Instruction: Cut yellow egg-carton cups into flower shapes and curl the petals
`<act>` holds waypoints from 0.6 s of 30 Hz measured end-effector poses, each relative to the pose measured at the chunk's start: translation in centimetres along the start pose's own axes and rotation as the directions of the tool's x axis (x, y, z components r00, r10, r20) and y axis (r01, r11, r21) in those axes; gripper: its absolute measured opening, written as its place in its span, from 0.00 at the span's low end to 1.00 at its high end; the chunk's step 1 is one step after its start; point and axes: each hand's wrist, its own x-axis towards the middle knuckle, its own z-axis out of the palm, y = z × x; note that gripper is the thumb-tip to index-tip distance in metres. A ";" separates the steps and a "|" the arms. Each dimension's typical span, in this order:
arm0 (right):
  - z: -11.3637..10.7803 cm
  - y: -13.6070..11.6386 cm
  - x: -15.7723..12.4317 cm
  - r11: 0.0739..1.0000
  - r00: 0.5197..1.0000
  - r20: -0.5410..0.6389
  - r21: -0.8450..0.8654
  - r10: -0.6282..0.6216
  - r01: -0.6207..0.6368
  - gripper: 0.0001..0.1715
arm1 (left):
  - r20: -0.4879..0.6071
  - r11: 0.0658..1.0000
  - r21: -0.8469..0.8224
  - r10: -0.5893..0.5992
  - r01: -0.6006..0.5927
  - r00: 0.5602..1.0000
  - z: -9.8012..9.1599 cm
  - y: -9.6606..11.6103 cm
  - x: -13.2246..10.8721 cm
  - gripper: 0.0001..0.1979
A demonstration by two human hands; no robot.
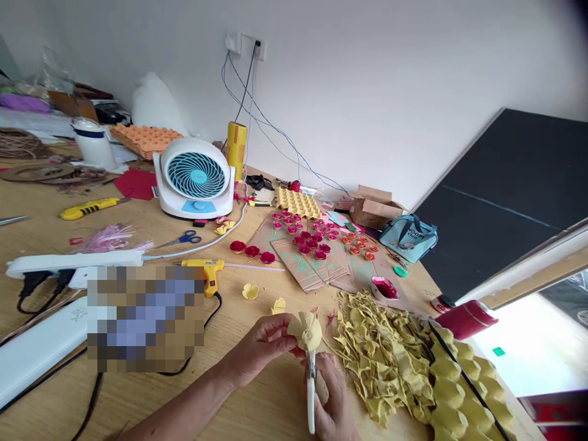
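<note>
My left hand (pixel 261 348) pinches a pale yellow egg-carton cup (pixel 307 329) and holds it just above the wooden table (pixel 138 398). My right hand (pixel 331 401) grips white-handled scissors (pixel 311 392), whose blades point up into the underside of the cup. A heap of yellow carton scraps (pixel 381 355) lies immediately right of both hands. Two small yellow cut pieces (pixel 250 291) rest on the table just beyond my left hand.
A yellow glue gun (pixel 206 269), a white power strip (pixel 68 262), blue scissors (pixel 186 238) and a white desk fan (pixel 195 177) stand to the left. Red paper roses on cardboard (pixel 312 245), a red paint dish (pixel 384 288), a blue bag (pixel 408 236) and stacked yellow carton cups (pixel 463 380) lie beyond and right.
</note>
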 end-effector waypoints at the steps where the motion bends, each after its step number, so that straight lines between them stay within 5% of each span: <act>1: 0.0 -0.1 0.0 1.000 1.000 -0.002 0.002 0.002 -0.002 0.11 | 0.000 1.000 0.000 0.000 0.000 1.000 0.0 0.0 0.0 0.10; 18: 0.0 -0.3 0.1 0.998 0.998 -0.008 -0.038 0.055 -0.055 0.04 | -0.097 0.986 -0.158 -0.059 0.043 0.994 -0.7 -1.1 0.2 0.11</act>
